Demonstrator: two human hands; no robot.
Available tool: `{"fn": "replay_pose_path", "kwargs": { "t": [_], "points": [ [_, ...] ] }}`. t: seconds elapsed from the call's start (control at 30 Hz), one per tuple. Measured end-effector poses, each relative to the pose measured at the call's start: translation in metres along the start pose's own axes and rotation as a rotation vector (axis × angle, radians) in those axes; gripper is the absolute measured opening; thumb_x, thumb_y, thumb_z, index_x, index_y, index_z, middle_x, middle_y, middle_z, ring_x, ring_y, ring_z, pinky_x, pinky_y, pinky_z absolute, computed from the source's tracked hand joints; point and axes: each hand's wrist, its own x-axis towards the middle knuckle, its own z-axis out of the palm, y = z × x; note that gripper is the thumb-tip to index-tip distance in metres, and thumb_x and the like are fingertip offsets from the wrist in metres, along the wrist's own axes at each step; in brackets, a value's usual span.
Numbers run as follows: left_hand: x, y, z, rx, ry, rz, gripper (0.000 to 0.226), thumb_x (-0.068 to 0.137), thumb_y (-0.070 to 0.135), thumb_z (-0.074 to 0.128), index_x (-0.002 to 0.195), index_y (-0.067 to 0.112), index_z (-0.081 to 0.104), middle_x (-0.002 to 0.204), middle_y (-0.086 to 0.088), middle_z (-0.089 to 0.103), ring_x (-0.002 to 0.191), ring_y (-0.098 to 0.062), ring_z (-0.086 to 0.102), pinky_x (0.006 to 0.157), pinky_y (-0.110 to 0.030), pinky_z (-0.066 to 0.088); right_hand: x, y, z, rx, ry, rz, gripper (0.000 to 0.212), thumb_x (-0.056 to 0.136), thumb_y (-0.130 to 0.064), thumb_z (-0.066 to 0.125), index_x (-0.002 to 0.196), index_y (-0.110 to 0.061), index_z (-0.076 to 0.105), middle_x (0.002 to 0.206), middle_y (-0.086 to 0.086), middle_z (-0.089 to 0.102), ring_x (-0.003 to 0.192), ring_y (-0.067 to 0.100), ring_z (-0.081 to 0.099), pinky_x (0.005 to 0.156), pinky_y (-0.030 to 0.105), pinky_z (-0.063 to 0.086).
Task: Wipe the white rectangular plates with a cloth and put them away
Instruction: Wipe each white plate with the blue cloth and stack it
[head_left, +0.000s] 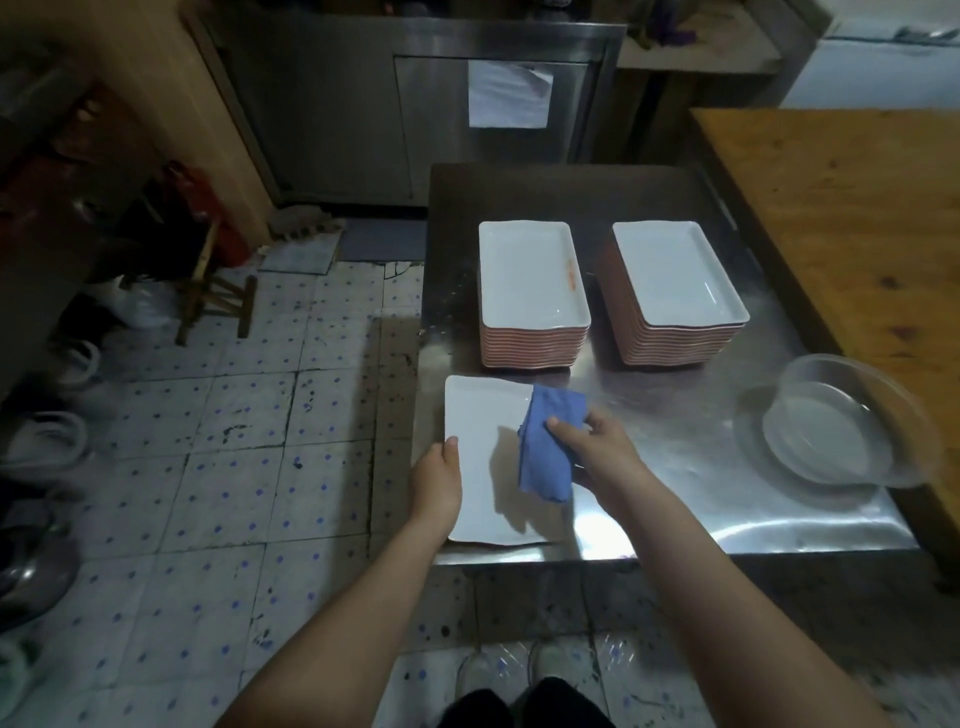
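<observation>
Left hand (436, 478) pinches the left rim of a white rectangular ceramic plate (478, 467). Right hand (597, 452) clutches a folded blue cloth (550, 447) on the plate's right part. The plate lies close to the near left corner of the shiny steel surface (675, 493). I judge a strong leftward stroke could slide it off if the left grip loosens.

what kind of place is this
Probably a restaurant or canteen back kitchen: two tall plate stacks of identical white dishes sit on a steel table, with a big steel cabinet behind and a worn tiled floor.
</observation>
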Motion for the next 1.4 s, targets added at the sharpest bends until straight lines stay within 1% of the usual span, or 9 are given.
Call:
{"fn": "replay_pose_path", "kwargs": {
  "t": [0.13, 0.3, 0.43, 0.63, 0.73, 0.9, 1.0, 1.1, 1.4],
  "points": [
    [0.004, -0.003, -0.001, 0.423, 0.048, 0.091, 0.039, 0.101, 0.035, 0.027, 0.077, 0.013, 0.049, 0.074, -0.002, 0.051, 0.063, -0.018, 0.047, 0.056, -0.028, 0.03, 0.008, 0.006, 0.0, -0.003, 0.031, 0.011, 0.026, 0.087, -0.019, 0.067, 0.109, -0.011, 0.056, 0.102, 0.008, 0.066, 0.093, 0.025, 0.066, 0.079, 0.042, 0.056],
    [0.018, -0.004, -0.009, 0.664, -0.121, 0.19, 0.043, 0.1, 0.036, 0.03, 0.069, 0.012, 0.046, 0.07, 0.0, 0.049, 0.063, -0.019, 0.045, 0.055, -0.029, 0.03, 0.014, 0.008, -0.001, -0.012, 0.06, 0.003, 0.032, 0.087, -0.02, 0.067, 0.115, -0.008, 0.056, 0.102, 0.009, 0.067, 0.092, 0.026, 0.067, 0.078, 0.042, 0.057],
    [0.027, -0.003, -0.015, 0.648, -0.187, 0.159, 0.05, 0.099, 0.043, 0.031, 0.064, 0.011, 0.047, 0.062, -0.001, 0.047, 0.057, -0.017, 0.045, 0.049, -0.027, 0.029, 0.017, 0.006, -0.001, 0.023, 0.048, 0.001, 0.034, 0.087, -0.019, 0.067, 0.116, -0.005, 0.057, 0.104, 0.012, 0.068, 0.092, 0.027, 0.068, 0.078, 0.043, 0.057],
    [0.048, 0.035, -0.026, 0.447, -0.048, 0.174, 0.054, 0.096, 0.049, 0.033, 0.057, 0.012, 0.041, 0.058, -0.004, 0.048, 0.056, -0.023, 0.047, 0.047, -0.028, 0.025, 0.026, -0.024, -0.001, 0.113, 0.027, -0.066, 0.028, 0.087, -0.016, 0.067, 0.111, -0.005, 0.059, 0.104, 0.014, 0.068, 0.092, 0.027, 0.068, 0.07, 0.035, 0.055],
    [0.068, 0.072, -0.022, 0.223, -0.003, 0.193, 0.047, 0.095, 0.048, 0.036, 0.063, 0.015, 0.042, 0.069, -0.008, 0.057, 0.065, -0.025, 0.053, 0.055, -0.03, 0.033, 0.038, -0.051, -0.001, 0.126, 0.031, -0.13, 0.016, 0.087, -0.015, 0.067, 0.1, -0.009, 0.061, 0.096, 0.011, 0.07, 0.084, 0.022, 0.069, 0.063, 0.03, 0.055],
    [0.115, 0.131, -0.002, -0.005, 0.015, 0.159, 0.033, 0.091, 0.047, 0.047, 0.077, 0.017, 0.05, 0.085, -0.007, 0.062, 0.082, -0.027, 0.059, 0.074, -0.037, 0.048, 0.074, -0.092, -0.007, 0.055, 0.022, -0.187, 0.017, 0.087, -0.018, 0.067, 0.1, -0.011, 0.061, 0.1, 0.01, 0.07, 0.09, 0.024, 0.068, 0.071, 0.033, 0.055],
    [0.138, 0.155, 0.012, 0.021, 0.035, 0.133, 0.031, 0.086, 0.045, 0.058, 0.089, 0.015, 0.051, 0.091, -0.003, 0.059, 0.085, -0.022, 0.057, 0.072, -0.032, 0.045, 0.097, -0.11, -0.011, 0.014, 0.034, -0.201, 0.009, 0.086, -0.019, 0.067, 0.092, -0.015, 0.061, 0.094, 0.005, 0.069, 0.083, 0.017, 0.068, 0.063, 0.026, 0.053],
    [0.155, 0.167, 0.018, 0.11, 0.065, 0.138, 0.027, 0.083, 0.033, 0.065, 0.091, 0.015, 0.047, 0.092, -0.002, 0.055, 0.084, -0.02, 0.055, 0.07, -0.03, 0.044, 0.117, -0.12, -0.015, 0.02, 0.038, -0.174, 0.007, 0.087, -0.018, 0.067, 0.089, -0.017, 0.06, 0.093, 0.005, 0.068, 0.085, 0.019, 0.067, 0.07, 0.03, 0.053],
    [0.158, 0.174, 0.009, 0.234, 0.132, 0.198, 0.02, 0.093, 0.019, 0.051, 0.096, 0.002, 0.061, 0.089, -0.011, 0.061, 0.082, -0.028, 0.058, 0.063, -0.028, 0.039, 0.138, -0.136, -0.029, 0.0, 0.071, -0.13, 0.019, 0.089, -0.02, 0.064, 0.103, -0.009, 0.058, 0.1, 0.008, 0.067, 0.091, 0.024, 0.065, 0.076, 0.035, 0.055]
  ]
}}
